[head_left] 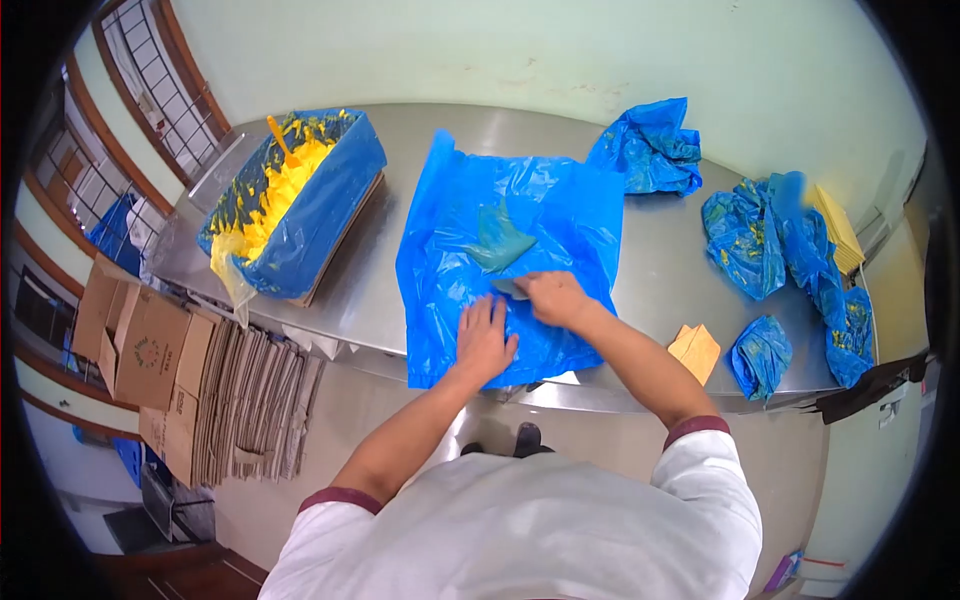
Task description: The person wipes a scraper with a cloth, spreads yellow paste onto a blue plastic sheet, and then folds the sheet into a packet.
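A large blue plastic bag (pixel 440 240) lies spread on the steel table, with a darker greenish patch (pixel 500 240) showing through near its middle. My left hand (pixel 484 338) rests flat on the lower part of the bag, fingers stretched out. Just to its right, my right hand (pixel 553 298) is closed round a small greyish flat tool (pixel 510 289), held against the bag below the greenish patch. Part of the tool is hidden by my fingers.
A blue-lined box (pixel 325 215) of yellow paste with an orange spatula (pixel 283 142) stands at the left. Crumpled blue bags (pixel 745 240) lie at the right, near a yellow folded piece (pixel 695 352). Flattened cardboard (pixel 240 400) is stacked below left of the steel table (pixel 375 290).
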A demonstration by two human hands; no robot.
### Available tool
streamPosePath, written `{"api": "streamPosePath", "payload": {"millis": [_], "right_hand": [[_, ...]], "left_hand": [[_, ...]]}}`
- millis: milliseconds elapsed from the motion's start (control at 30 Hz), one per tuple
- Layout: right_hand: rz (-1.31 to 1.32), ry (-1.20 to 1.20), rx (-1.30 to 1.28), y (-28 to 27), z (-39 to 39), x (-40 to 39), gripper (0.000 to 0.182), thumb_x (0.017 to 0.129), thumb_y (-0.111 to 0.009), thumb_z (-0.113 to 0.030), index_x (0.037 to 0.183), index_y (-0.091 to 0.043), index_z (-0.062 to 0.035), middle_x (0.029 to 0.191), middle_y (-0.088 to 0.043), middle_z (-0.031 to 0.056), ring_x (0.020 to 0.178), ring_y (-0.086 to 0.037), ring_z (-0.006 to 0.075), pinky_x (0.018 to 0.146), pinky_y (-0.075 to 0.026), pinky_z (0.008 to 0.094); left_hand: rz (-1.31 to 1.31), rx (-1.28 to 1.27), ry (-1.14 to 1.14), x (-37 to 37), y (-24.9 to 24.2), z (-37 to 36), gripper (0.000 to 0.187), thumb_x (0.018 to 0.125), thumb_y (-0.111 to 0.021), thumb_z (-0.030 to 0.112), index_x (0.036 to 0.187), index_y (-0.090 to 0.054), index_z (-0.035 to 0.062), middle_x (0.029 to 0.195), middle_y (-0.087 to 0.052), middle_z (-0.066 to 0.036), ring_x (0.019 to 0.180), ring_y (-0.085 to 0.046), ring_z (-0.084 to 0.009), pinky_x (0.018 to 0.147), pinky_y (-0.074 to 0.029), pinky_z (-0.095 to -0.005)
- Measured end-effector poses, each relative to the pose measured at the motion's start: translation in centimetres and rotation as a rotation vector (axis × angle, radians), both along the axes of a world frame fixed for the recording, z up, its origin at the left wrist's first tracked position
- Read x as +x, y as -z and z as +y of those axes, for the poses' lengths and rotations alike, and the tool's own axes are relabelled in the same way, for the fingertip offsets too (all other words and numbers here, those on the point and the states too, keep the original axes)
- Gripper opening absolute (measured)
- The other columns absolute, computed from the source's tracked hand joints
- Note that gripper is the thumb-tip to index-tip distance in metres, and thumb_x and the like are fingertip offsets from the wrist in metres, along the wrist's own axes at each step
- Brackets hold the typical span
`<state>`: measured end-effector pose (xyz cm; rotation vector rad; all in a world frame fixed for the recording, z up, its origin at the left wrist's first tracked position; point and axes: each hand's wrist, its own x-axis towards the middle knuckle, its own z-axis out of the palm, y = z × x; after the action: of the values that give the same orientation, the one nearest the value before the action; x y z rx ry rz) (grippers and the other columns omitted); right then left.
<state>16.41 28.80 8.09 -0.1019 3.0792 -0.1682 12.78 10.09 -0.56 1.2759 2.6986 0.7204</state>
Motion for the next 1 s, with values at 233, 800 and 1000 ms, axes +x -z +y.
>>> {"api": "streamPosePath", "payload": {"millis": [233,800,1000], "right_hand": [[0.181,0.034,0.069,5.4,-7.2,-3.1,0.032,0.079,-0.063,-0.016,0.103,-0.063,0.0052,0.099,-0.068,0.0216,0.092,-0.070,0.0328,0.065,-0.059,0.0429],[0.127,0.138,-0.009,4.0,-10.2,-7.2,0.036,0.085,-0.061,-0.025,0.104,-0.069,0.0045,0.105,-0.068,0.0263,0.091,-0.071,0.0317,0.063,-0.059,0.0375],[0.179,0.240,0.170,8.0,-13.0,-12.0,0.045,0.094,-0.052,-0.028,0.114,-0.066,0.0099,0.118,-0.062,0.0343,0.096,-0.068,0.0459,0.062,-0.059,0.0518]], "left_hand": [[0.048,-0.341,-0.032,0.5,-0.4,-0.2,0.086,0.093,-0.045,0.056,0.157,-0.019,0.0062,0.159,-0.018,-0.029,0.149,-0.007,-0.0489,0.120,-0.001,-0.0592],[0.058,-0.282,-0.012,0.5,0.2,-0.4,0.080,0.094,-0.040,0.059,0.156,-0.026,0.0111,0.162,-0.023,-0.017,0.151,-0.012,-0.0394,0.120,-0.005,-0.0562],[0.172,-0.194,-0.050,0.9,0.4,-0.7,0.074,0.093,-0.039,0.061,0.151,-0.037,0.0144,0.159,-0.032,-0.014,0.150,-0.018,-0.0333,0.116,-0.009,-0.0608]]}}
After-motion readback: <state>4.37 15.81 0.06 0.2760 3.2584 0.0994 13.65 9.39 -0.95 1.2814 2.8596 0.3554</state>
